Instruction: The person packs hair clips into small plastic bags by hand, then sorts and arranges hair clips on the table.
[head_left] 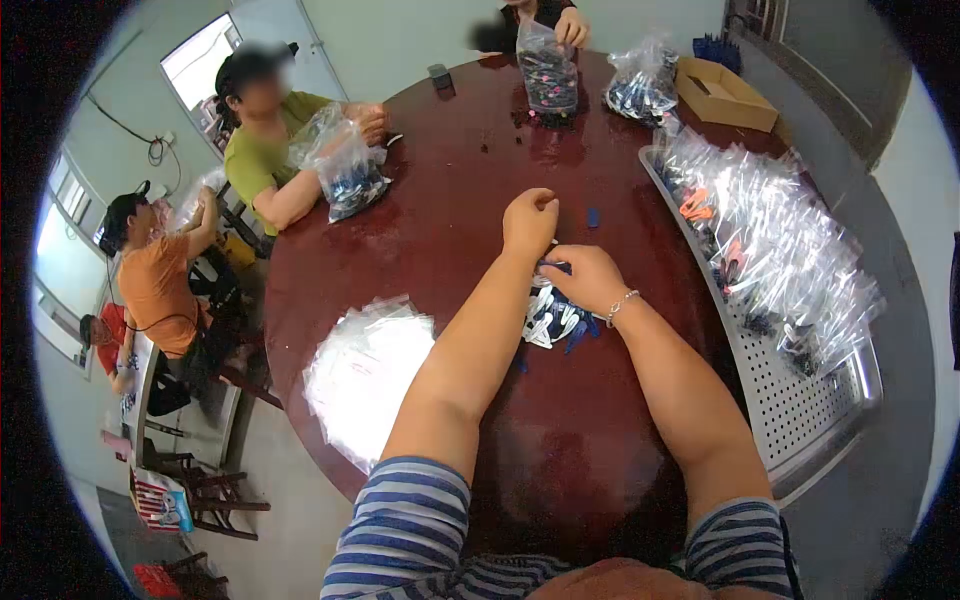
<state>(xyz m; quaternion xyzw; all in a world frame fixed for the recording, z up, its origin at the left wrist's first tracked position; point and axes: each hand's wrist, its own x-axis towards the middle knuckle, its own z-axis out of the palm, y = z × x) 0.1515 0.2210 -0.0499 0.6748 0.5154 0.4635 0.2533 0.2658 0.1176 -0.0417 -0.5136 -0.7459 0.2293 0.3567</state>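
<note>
A small pile of white, blue and dark hair clips [548, 318] lies on the table in front of me. My right hand [590, 278], with a bracelet at the wrist, is over the far side of this pile. Its fingers are pinched at a dark blue hair clip [562, 267]. Just beyond it, my left hand [530, 222] is raised above the table with its fingers curled closed; what they hold, if anything, is hidden. A single blue clip [593, 217] lies on the table to the right of my left hand.
A heap of clear plastic bags [365, 375] lies left of my arms. On the right, a perforated metal tray [790, 415] bears filled bags [770, 240]. Across the round table [450, 190] are co-workers with bags of clips [548, 75] and a cardboard box [725, 100].
</note>
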